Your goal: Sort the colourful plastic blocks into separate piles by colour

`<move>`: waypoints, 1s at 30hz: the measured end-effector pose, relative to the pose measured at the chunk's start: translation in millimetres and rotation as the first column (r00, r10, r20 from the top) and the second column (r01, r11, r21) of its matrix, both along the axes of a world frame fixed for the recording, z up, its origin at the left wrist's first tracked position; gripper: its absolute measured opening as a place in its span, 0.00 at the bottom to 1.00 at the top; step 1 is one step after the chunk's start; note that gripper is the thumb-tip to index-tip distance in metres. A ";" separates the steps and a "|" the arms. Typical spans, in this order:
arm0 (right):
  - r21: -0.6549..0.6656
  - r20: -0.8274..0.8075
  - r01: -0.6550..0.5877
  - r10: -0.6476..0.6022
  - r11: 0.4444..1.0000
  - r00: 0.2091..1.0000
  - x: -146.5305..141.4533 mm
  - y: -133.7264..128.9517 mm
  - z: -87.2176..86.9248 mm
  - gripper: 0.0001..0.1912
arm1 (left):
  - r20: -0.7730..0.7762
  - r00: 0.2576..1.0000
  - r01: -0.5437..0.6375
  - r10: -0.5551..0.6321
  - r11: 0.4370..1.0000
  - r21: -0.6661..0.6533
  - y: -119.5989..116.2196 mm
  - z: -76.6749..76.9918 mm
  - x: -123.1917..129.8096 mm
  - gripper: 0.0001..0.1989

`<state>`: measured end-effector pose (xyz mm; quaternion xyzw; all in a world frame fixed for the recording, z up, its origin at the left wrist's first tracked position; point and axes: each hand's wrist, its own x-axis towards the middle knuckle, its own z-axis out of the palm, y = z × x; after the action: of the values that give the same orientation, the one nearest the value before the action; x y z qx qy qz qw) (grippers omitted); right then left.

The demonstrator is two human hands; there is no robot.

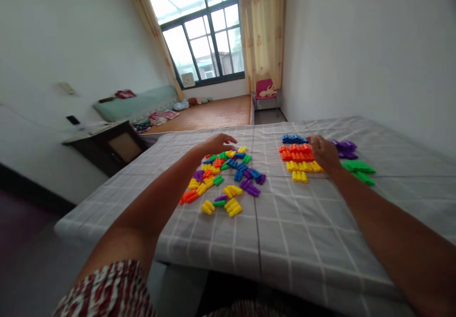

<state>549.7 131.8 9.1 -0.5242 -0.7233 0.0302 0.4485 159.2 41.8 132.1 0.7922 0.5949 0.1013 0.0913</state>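
My left hand [219, 143] hovers at the far side of a mixed pile of small plastic pieces, its fingers apart and holding nothing. In that pile lie yellow pieces [233, 207], blue pieces [241, 169], purple pieces [250, 188], green pieces [218, 180] and orange pieces [189, 196]. My right hand [322, 151] is closed at the right end of a blue row [294, 139]; whatever its fingers grip is hidden. Nearer me are orange rows [295, 153] and yellow rows [301, 167]. Purple pieces [345, 149] and green pieces [359, 167] are grouped right of this hand.
A grey checked cloth [278, 231] covers the table, with its front edge near me. Beyond it stands a bed [217, 110] below the window. A dark cabinet [114, 148] is at the left, a pink chair [264, 88] at the back, and a white wall [374, 46] on the right.
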 end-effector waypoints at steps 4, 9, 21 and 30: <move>0.086 0.150 -0.153 0.139 0.985 0.979 -21.1 -14.2 -4.0 0.25 | 0.001 0.961 -0.274 0.276 0.953 -0.130 -78.3 -4.0 -96.2 0.20; 0.165 0.275 -0.410 0.357 0.897 0.893 -46.2 -30.6 -12.3 0.22 | -0.093 0.922 -0.388 0.377 0.896 -0.215 -148.7 -31.5 -161.2 0.20; 0.076 0.492 -0.712 0.595 0.698 0.636 -138.2 -117.3 34.9 0.14 | -0.050 0.978 -0.206 0.201 0.968 -0.143 -118.8 -86.9 -168.4 0.32; -0.003 0.619 -0.804 0.633 0.594 0.465 -161.8 -146.1 16.0 0.12 | -0.127 0.958 -0.275 0.258 0.952 -0.138 -106.1 -79.6 -167.6 0.32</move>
<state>387.8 -14.3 25.1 -0.0773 -0.9692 -0.0430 0.2299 -8.5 -64.3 52.5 0.6995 0.7064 0.0238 0.1056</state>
